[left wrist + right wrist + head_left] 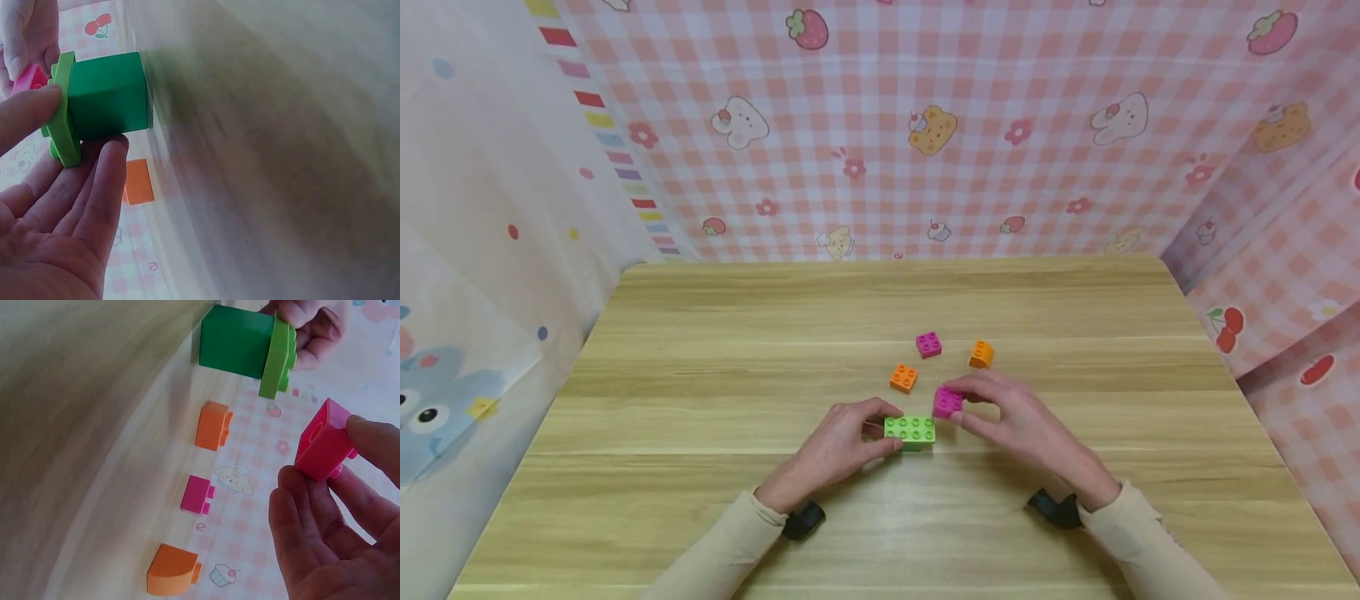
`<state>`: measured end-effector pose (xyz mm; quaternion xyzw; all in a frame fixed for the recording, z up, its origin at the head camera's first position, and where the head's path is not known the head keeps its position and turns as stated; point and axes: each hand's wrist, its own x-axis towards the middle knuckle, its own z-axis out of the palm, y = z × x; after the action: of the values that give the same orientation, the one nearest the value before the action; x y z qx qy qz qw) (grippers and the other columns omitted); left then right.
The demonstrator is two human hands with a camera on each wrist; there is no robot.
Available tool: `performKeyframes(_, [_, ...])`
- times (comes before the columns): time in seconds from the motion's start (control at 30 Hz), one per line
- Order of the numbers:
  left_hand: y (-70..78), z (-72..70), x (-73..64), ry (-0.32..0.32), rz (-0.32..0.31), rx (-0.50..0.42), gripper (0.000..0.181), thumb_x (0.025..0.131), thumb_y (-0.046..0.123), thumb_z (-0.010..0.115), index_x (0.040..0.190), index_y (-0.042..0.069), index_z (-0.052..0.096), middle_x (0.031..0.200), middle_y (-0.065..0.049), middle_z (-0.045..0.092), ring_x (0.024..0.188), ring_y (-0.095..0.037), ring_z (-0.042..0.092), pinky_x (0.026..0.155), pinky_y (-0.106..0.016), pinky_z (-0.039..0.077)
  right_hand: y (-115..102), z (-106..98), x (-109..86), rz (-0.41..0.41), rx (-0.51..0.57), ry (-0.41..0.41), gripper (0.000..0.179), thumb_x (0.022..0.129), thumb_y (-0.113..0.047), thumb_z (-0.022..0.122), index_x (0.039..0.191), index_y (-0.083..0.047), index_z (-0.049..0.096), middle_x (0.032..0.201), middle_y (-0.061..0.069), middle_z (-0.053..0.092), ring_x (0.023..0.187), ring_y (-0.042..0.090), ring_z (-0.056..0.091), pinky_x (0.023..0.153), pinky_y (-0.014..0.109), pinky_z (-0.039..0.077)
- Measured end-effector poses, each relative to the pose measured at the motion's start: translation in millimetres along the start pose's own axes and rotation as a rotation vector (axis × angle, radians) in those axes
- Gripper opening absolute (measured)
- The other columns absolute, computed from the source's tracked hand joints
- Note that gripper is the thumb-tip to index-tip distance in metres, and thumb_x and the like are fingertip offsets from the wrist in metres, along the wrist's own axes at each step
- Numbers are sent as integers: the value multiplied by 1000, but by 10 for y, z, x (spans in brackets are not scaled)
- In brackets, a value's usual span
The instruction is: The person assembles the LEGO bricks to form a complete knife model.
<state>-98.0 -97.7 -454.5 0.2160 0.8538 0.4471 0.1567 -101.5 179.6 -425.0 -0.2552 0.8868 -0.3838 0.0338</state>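
A light green plate brick [910, 428] with two rows of studs sits on top of a taller dark green block [109, 95], which stands on the table. My left hand [846, 446] grips the light green brick at its left end, thumb on the near side and fingers on the far side. Between the thumb and fingers of my right hand [1018, 417] is a pink brick [325, 440], held up just right of the green stack and apart from it. In the right wrist view its hollow underside partly shows, tilted.
Beyond the hands, an orange square brick [903, 378], a magenta square brick [928, 344] and an orange brick with a curved side [981, 354] lie on the wooden table [737, 350]. A pink checked cloth [865, 100] hangs behind the table's back edge.
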Motion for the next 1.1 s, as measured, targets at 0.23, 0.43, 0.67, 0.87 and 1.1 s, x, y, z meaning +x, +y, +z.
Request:
performKeyframes(0.23, [-9, -5, 6, 3, 10, -1, 34, 93, 15, 79, 124, 4, 68, 114, -8, 75, 97, -16, 72, 88, -32, 61, -57, 37, 14, -12, 21, -25, 33, 97, -21, 76, 129, -16, 71, 126, -5, 68, 114, 16, 65, 99, 41, 57])
performKeyframes(0.43, [-9, -8, 9, 5, 27, 5, 33, 93, 15, 79, 123, 5, 69, 115, -9, 75, 98, -17, 73, 89, -32, 61, -93, 77, 27, -43, 29, -20, 32, 96, -20, 77, 128, -15, 71, 126, -6, 67, 112, 15, 65, 98, 40, 58])
performKeyframes(0.67, [-1, -15, 12, 5, 29, 20, 33, 93, 14, 79, 123, 5, 69, 115, -9, 75, 99, -17, 73, 89, -32, 61, -127, 114, 42, -52, 24, -39, 33, 96, -24, 77, 129, -18, 71, 128, -7, 67, 114, 12, 65, 98, 39, 57])
performKeyframes(0.87, [3, -19, 9, 3, 20, 29, 33, 93, 14, 79, 123, 4, 69, 114, -9, 75, 98, -17, 73, 88, -31, 61, -153, 150, 55, -57, 24, -56, 33, 97, -25, 76, 129, -18, 71, 129, -7, 67, 115, 13, 65, 100, 41, 56])
performKeyframes(1.1, [3, -20, 3, 7, 22, 28, 33, 92, 13, 80, 122, 4, 69, 114, -10, 75, 97, -18, 73, 87, -30, 61, -170, 189, 78, -77, 35, -69, 32, 96, -22, 77, 127, -19, 72, 128, -8, 67, 117, 12, 63, 101, 40, 56])
